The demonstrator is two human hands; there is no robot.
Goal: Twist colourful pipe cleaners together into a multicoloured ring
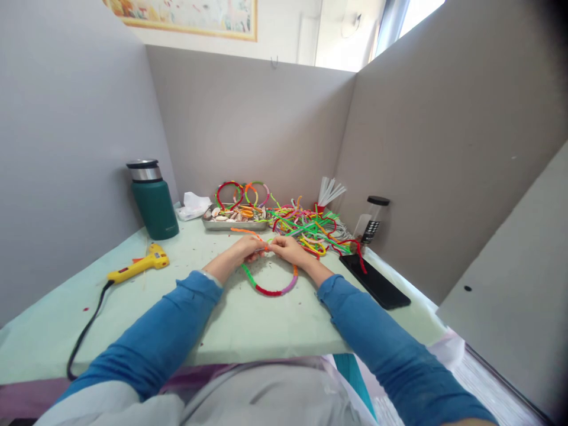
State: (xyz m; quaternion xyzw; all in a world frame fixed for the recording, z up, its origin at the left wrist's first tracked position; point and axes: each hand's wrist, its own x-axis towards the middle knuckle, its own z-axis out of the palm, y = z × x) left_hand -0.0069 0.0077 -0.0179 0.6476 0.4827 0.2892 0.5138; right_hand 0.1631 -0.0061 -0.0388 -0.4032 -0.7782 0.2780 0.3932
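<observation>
A ring wrapped in coloured pipe cleaners [269,293], with green, red, purple and orange stretches, hangs down from my two hands just over the table. My left hand [247,249] is closed in a pinch at its upper part. An orange pipe cleaner [243,231] sticks out to the left above those fingers. Close against it, my right hand [288,249] pinches the same upper part, where a bit of orange shows between the fingertips. The fingers partly hide the top of the ring and how the orange strand runs around it.
Behind my hands stands a metal tray of shells [235,225] with pipe-cleaner hoops [229,183]. Right of it lies a tangle of pipe cleaners [306,223]. A yellow glue gun [137,266] and green bottle [155,207] are left; a black phone [377,287] and clear jar [371,219] right.
</observation>
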